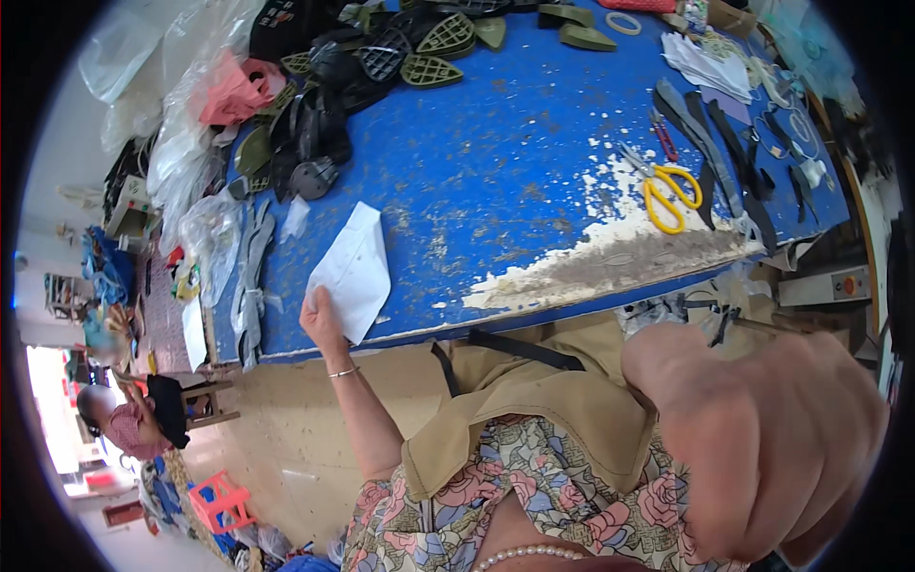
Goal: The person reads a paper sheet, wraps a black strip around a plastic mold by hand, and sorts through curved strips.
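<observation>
My left hand [322, 322] is at the table's front edge, thumb and fingers closed on the lower side of a folded sheet of white paper [355, 272]. The sheet rests slanted over the blue tabletop, its upper corner pointing away from me. Raised close to the camera on the right, my right hand [772, 439] looks large and slightly blurred. Its fingers are curled and pressed together; whatever they may hold is hidden. A tan apron [534, 400] with dark straps covers my lap, over a floral garment.
Yellow-handled scissors [672, 195] and red snips [663, 136] lie right on the worn blue table [477, 162]. Dark strips [701, 143] and white papers [705, 62] are beyond. Black and olive moulded pieces [381, 57] pile up far left. Another person [133, 419] sits near a red stool [219, 500].
</observation>
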The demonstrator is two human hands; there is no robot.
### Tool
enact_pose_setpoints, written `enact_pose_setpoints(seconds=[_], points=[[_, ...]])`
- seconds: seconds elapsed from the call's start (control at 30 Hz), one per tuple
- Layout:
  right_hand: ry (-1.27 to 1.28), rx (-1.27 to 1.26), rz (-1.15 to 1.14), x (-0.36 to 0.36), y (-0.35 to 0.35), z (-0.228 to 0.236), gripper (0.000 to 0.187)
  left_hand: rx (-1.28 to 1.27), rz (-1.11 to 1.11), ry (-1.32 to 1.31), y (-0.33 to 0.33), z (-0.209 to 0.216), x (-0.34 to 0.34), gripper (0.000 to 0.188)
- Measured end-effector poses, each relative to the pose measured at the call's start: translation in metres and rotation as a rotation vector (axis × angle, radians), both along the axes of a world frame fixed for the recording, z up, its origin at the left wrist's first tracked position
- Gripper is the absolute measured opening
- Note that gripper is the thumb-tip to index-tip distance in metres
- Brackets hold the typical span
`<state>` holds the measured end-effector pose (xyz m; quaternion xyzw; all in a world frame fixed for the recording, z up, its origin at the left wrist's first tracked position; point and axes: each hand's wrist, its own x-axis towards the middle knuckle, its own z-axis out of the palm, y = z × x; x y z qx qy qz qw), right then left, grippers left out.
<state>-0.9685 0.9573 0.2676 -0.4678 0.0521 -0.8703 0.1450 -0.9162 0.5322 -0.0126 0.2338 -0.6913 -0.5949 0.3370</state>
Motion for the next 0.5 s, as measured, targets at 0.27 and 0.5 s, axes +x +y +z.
enact_pose_setpoints(seconds=[0.27,0.5], points=[[-0.087,0.019,-0.210,0.003,-0.001,-0.005,0.022,0.037,-0.092,0.026,-0.006,-0.002,0.002,0.024],[-0.073,-0.021,-0.132,0.013,0.012,-0.010,0.019,0.029,-0.084,0.019,-0.002,0.000,-0.001,0.026]])
